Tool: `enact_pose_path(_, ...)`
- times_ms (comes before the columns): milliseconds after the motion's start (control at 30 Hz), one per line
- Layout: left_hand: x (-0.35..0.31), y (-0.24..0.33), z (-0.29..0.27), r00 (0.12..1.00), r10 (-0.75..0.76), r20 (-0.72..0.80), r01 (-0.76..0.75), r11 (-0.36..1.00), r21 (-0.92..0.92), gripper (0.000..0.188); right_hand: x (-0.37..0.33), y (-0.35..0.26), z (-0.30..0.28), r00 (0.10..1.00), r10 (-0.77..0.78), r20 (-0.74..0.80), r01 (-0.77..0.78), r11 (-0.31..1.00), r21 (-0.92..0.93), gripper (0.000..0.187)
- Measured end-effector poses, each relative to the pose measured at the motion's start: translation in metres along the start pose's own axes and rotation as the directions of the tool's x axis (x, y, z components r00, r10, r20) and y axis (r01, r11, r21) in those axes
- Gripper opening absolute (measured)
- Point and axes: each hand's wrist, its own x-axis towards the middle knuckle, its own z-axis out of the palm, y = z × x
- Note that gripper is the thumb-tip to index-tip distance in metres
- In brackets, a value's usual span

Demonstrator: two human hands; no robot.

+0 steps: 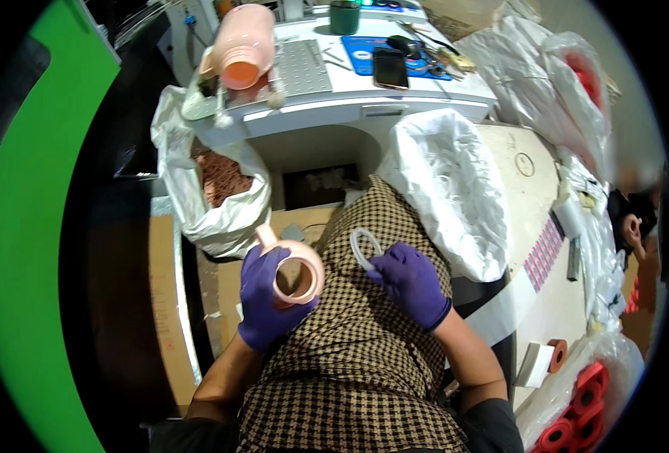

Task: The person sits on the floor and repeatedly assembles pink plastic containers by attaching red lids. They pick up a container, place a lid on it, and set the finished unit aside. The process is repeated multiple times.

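Observation:
My left hand [257, 306], in a purple glove, is wrapped round a pale pink jug-like vessel [309, 260] with a short stub on its far side. Its round mouth is tipped toward me, and the inside looks brownish. To the right of it, my purple-gloved right hand [416, 285] pinches a clear, flexible ring [355, 243]. The ring stands apart from the vessel's mouth, above the checked apron [342, 355] on my lap. Beyond my right hand is a white sack [489, 253] with a heap of clear rings inside.
Ahead stands a white worktable [296, 113], bearing a larger pink vessel [247, 34], a green cup [344, 18] and a phone [390, 69]. A sack of brownish material [179, 192] stands at the left. On the right, a side table [523, 325] borders a bag of red round parts [587, 396].

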Motion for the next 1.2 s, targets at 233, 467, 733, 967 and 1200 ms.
enact_pose_path(233, 0.013, 0.006, 0.003, 0.996, 0.039, -0.081, -0.043, 0.998, -0.047, 0.067, 0.009, -0.059, -0.006, 0.963, -0.207, -0.173, 0.267, 0.822, 0.503, 0.027)
enact_pose_path(467, 0.023, 0.005, 0.005, 0.985, 0.170, -0.035, -0.171, 0.985, -0.011, 0.072, 0.024, -0.077, -0.017, 0.871, -0.383, -0.307, 0.480, 0.796, 0.369, 0.025)
enact_pose_path(733, 0.027, 0.003, 0.002, 0.978, 0.207, -0.010, -0.207, 0.978, -0.014, 0.074, 0.027, -0.080, -0.005, 0.911, -0.292, -0.291, 0.403, 0.774, 0.488, 0.029)
enact_pose_path(967, 0.026, 0.005, 0.012, 0.960, 0.257, 0.113, -0.253, 0.966, -0.052, 0.075, 0.028, -0.081, 0.020, 0.994, -0.085, -0.070, 0.098, 0.972, 0.212, 0.022)
enact_pose_path(1200, 0.024, 0.008, 0.016, 0.963, 0.230, 0.140, -0.225, 0.973, -0.053, 0.069, 0.022, -0.085, 0.029, 1.000, 0.008, -0.025, -0.003, 0.983, 0.183, 0.017)
